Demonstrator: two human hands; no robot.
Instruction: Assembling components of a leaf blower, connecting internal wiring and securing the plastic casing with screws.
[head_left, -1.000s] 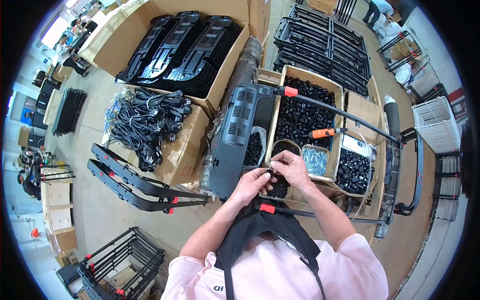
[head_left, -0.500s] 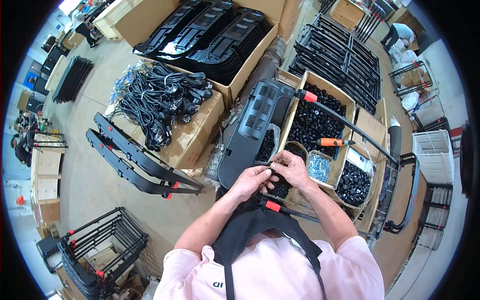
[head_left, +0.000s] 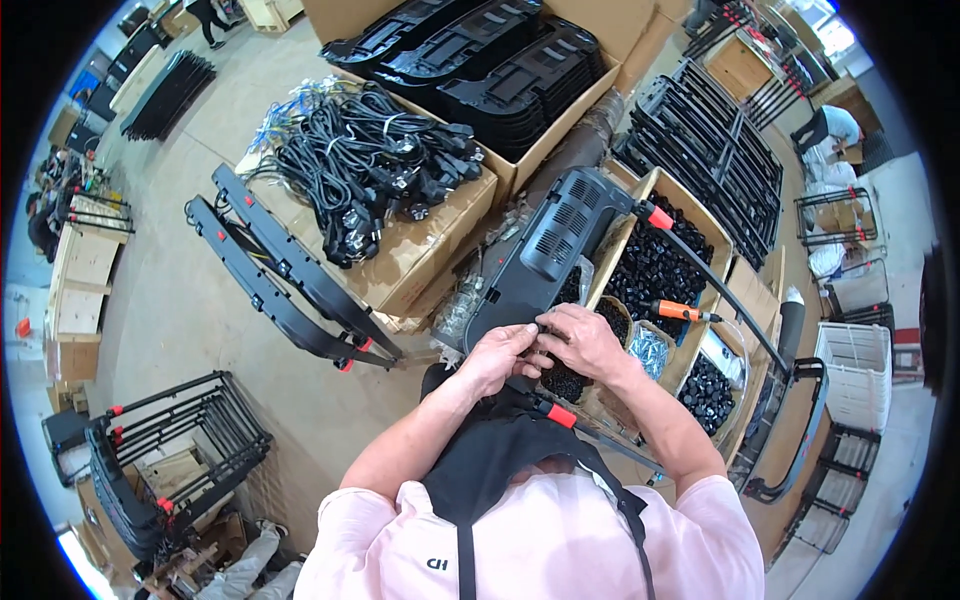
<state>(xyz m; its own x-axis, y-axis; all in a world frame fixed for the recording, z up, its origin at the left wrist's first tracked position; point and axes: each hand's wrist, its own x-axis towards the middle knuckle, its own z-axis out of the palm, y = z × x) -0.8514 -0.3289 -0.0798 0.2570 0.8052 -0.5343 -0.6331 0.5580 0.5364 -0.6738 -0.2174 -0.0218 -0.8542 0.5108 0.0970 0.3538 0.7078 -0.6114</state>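
Observation:
My left hand (head_left: 503, 360) and my right hand (head_left: 590, 345) meet in front of my apron, both closed with fingertips pinched together. Whatever small thing they hold is hidden by the fingers. Beneath them lies the lower end of a black plastic housing (head_left: 530, 262) with vent slots, joined to a black tube frame (head_left: 712, 275) with red sleeves. Just under my right hand is a container of small dark fasteners (head_left: 565, 384). Beside that hand are silver screws (head_left: 650, 352) and an orange power screwdriver (head_left: 676, 310) lying across the bins.
A wooden bin of black caps (head_left: 655, 255) and a tray of round black knobs (head_left: 706, 396) sit to the right. Bundled power cords (head_left: 375, 165) cover a carton at left. Behind stands a box of black panels (head_left: 540, 80). Curved black frames (head_left: 280, 270) lean at left.
The whole view has shifted, so the bins and cartons appear farther right. My hands remain together, fingers pinched, with slight finger movement.

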